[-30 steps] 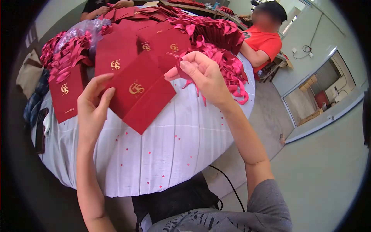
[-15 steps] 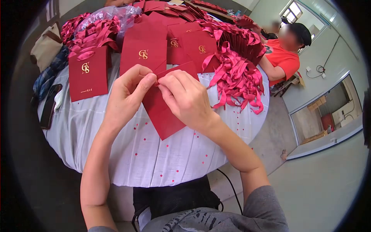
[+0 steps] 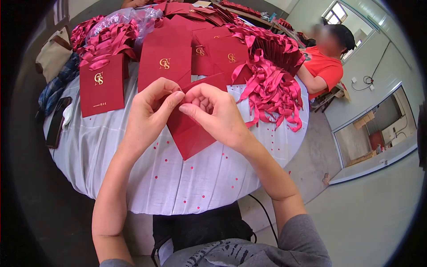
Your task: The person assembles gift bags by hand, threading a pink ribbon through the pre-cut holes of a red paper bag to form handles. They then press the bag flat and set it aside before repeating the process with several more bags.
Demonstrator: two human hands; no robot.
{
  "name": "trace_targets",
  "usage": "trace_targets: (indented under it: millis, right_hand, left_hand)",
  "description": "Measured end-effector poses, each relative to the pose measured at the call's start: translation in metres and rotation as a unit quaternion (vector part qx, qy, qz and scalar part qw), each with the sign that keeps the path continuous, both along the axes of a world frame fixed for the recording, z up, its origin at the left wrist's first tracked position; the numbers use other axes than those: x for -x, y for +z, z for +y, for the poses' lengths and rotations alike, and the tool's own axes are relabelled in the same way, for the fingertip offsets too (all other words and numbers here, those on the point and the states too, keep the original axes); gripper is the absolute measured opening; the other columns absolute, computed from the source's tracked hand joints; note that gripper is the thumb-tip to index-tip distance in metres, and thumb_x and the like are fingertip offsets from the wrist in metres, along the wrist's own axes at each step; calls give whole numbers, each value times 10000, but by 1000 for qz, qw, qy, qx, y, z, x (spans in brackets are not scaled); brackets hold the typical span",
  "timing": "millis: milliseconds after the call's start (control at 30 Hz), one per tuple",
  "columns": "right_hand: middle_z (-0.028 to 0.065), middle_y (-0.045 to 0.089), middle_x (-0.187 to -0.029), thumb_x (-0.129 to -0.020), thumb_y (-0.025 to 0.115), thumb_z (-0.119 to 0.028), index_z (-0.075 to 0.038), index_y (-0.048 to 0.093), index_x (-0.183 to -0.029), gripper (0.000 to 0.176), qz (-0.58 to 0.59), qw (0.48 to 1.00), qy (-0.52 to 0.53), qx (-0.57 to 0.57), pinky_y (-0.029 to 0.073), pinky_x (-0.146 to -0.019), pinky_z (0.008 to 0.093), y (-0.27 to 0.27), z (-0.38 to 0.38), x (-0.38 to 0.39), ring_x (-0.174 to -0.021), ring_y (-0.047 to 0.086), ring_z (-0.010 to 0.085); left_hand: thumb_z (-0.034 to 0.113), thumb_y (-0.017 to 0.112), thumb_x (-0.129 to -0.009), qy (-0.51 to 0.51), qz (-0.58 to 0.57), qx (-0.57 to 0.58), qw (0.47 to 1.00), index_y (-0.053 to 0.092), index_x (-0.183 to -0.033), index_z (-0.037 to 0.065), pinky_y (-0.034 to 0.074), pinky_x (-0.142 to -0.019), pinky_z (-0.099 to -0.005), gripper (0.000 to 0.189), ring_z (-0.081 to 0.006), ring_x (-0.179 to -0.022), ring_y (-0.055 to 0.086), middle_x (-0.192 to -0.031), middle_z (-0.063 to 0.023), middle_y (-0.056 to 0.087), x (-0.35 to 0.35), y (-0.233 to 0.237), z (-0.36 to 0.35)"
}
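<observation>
A red paper bag (image 3: 191,133) hangs tilted below my two hands, one corner pointing down toward the tablecloth. My left hand (image 3: 153,109) is closed at the bag's upper edge, thumb pressed against bent fingers. My right hand (image 3: 218,113) curls at the same edge, its thumb in front of the bag and its fingers bent behind the thumb. The fingertips of both hands nearly meet. Any small piece between them is hidden. Just beyond stands another red bag (image 3: 153,49) with gold lettering.
Pink ribbons (image 3: 275,95) spill in a heap at the right. A lettered bag (image 3: 100,95) stands at left, near a phone (image 3: 58,124). Small red dots lie on the white tablecloth (image 3: 147,191). A person in a red shirt (image 3: 324,66) is at the table's far right.
My right hand has turned slightly, and its thumb has moved down from the fingertips. The bag has shifted slightly and its side shows more. The person at right has leaned a little.
</observation>
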State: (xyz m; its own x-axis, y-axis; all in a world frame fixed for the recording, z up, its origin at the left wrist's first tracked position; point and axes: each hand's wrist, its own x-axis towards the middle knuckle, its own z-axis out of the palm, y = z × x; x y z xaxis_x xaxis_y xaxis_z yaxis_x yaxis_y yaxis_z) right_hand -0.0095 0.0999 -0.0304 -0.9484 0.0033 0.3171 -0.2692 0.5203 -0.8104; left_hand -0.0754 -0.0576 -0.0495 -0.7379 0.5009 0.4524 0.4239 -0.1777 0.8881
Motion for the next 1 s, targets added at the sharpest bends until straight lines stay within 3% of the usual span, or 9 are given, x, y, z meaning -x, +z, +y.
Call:
trace_targets:
  millis: [67, 167, 200, 267, 400, 733, 833, 900, 1000]
  right_hand:
    - [-36, 560, -742, -849, 640, -73, -1, 583, -917, 114, -13, 999, 14, 41, 387, -538, 173, 0, 2, 1, -637, 490, 8]
    - [17, 606, -805, -866, 610, -47, 6, 549, -936, 107, 30, 984, 72, 159, 454, -571, 185, -2, 9, 4, -680, 578, 52]
    - [67, 629, -844, -888, 565, -30, 10, 520, -956, 91, 9, 971, 70, 229, 494, -585, 208, 3, 8, 1, -690, 623, 101]
    - [92, 634, -843, -910, 523, -31, 3, 503, -965, 68, -41, 966, 74, 243, 488, -557, 208, 18, 16, -7, -653, 618, 109]
    - [52, 607, -797, -933, 501, -77, 40, 534, -1068, 182, -39, 980, 50, 187, 382, -477, 152, 20, 18, -10, -568, 498, 23]
    - [-16, 542, -730, -991, 423, -196, 6, 571, -1042, 256, -43, 984, 83, 149, 321, -467, 142, 14, 21, -11, -552, 410, 5]
    - [-28, 539, -697, -979, 446, -176, 1, 602, -967, 236, -91, 979, 88, 162, 313, -485, 133, 19, 20, -13, -551, 393, 1]
    - [-23, 543, -637, -938, 492, -142, -7, 614, -818, 218, -98, 989, 74, 88, 354, -521, 194, 20, 20, -14, -590, 459, 24]
    - [-20, 536, -605, -922, 506, -136, -12, 610, -759, 230, -78, 992, 72, 63, 358, -523, 207, 13, 20, -13, -598, 477, 30]
  left_hand:
    - [102, 556, -916, 3, 19, 1, 1000, 563, -918, -6, 418, -678, -194, 108, -37, -771, 519, -786, 7, 567, 0, 1, 0]
    - [52, 496, -927, 19, 2, 29, 999, 542, -1017, -13, 403, -565, -193, 120, -39, -647, 503, -787, -6, 569, -2, 11, -6]
    - [33, 473, -929, 12, -19, 48, 999, 532, -1050, -16, 392, -521, -194, 143, -41, -596, 491, -790, -12, 572, 1, 12, -9]
    - [4, 450, -922, 16, -23, 20, 999, 519, -1080, -28, 363, -461, -201, 175, -48, -517, 457, -778, -25, 578, 3, 10, -8]
    - [-3, 454, -914, -39, -62, 35, 997, 534, -1067, -52, 378, -469, -200, 179, -55, -508, 477, -731, -35, 586, 5, 11, -10]
    - [66, 517, -922, -66, -80, 53, 993, 565, -1098, -23, 390, -495, -188, 203, -52, -548, 501, -743, -9, 568, 8, 8, -11]
    - [58, 518, -920, -70, -82, 57, 992, 567, -1104, -18, 391, -498, -188, 205, -50, -558, 501, -754, -9, 572, 8, 8, -12]
    - [55, 515, -920, -77, -83, 59, 992, 567, -1108, -16, 392, -500, -188, 207, -49, -563, 501, -758, -9, 574, 8, 9, -11]
    - [8, 466, -908, -77, -70, 43, 994, 576, -1068, -36, 407, -493, -191, 199, -48, -531, 493, -760, -18, 606, 6, 9, -10]
